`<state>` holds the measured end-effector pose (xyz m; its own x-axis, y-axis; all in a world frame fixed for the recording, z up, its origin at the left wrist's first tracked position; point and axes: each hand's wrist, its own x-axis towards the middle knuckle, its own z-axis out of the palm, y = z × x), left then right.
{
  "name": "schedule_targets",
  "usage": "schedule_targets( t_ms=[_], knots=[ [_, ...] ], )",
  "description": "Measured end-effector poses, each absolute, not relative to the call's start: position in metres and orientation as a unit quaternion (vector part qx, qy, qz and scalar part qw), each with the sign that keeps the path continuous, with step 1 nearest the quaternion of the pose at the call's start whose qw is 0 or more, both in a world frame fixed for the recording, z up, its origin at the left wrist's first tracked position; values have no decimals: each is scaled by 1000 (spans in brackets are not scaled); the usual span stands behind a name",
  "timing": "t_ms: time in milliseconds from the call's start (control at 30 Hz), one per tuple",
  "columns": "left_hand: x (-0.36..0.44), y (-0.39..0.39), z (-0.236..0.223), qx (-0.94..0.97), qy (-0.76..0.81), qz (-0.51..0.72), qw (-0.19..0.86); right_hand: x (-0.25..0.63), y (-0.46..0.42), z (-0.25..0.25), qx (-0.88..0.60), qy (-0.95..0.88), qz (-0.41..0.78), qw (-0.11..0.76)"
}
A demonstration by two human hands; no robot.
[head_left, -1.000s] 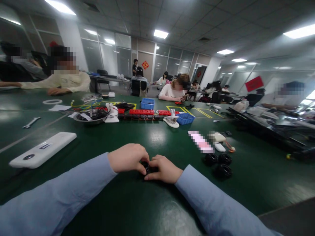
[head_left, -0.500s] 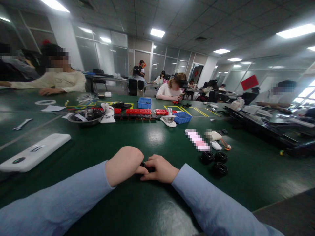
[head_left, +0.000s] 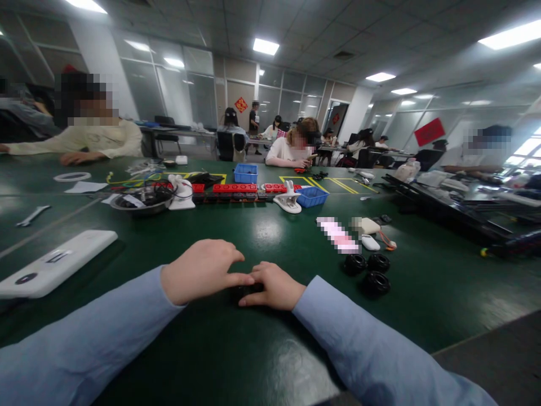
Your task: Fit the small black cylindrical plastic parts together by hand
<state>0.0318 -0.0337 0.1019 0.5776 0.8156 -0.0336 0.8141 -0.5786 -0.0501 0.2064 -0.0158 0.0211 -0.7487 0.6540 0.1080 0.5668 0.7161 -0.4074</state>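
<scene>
At the lower middle of the frame, both hands meet over a green tabletop (head_left: pixel 236 361). The right hand (head_left: pixel 279 286) is narrowly curled, thumb and fingers apparently closed about a small black part (head_left: pixel 248 290). The black part sits low between the hands and is mostly covered; its shape cannot be determined. The left hand (head_left: pixel 203 270) is partly open: the thumb reaches to the right hand's fingers, the forefinger stands apart above it, and no object is visible in that gap. Whether the left thumb bears on the black part cannot be confirmed.

Assessment: the step in hand appears to be two-handed handling of the black part, the right hand steadying it. The next move seems to call for a firm right-hand hold and a light left-hand touch.

Right of centre, well apart from the hands, lie three black wheel-like parts (head_left: pixel 377 282), grouped closely. At the left edge rests a long white case (head_left: pixel 59 264). Farther back stand a metal bowl (head_left: pixel 139 211) of dark cables, a white clip-like stand (head_left: pixel 288 201) and a blue bin (head_left: pixel 312 197) just beside it. At upper left, a co-worker in pale sleeves (head_left: pixel 122 141) leans on the table.
</scene>
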Motion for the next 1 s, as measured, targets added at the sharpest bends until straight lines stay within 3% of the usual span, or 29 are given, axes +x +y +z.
schedule_targets(
  t_ms=[133, 233, 567, 1000],
  knots=[
    [24, -26, 110, -924, -364, 40, -112, 208, -16, 21, -322, -921, 180, 124],
    [24, -22, 110, -930, -332, 46, -151, 208, -16, 22, -325, -922, 174, 119],
    [26, -22, 103, -937, -330, 69, -92, 208, -15, 20, -326, -922, 179, 112],
    [26, -24, 102, -932, -344, 50, -99, 207, -17, 22, -337, -911, 207, 119]
  ],
)
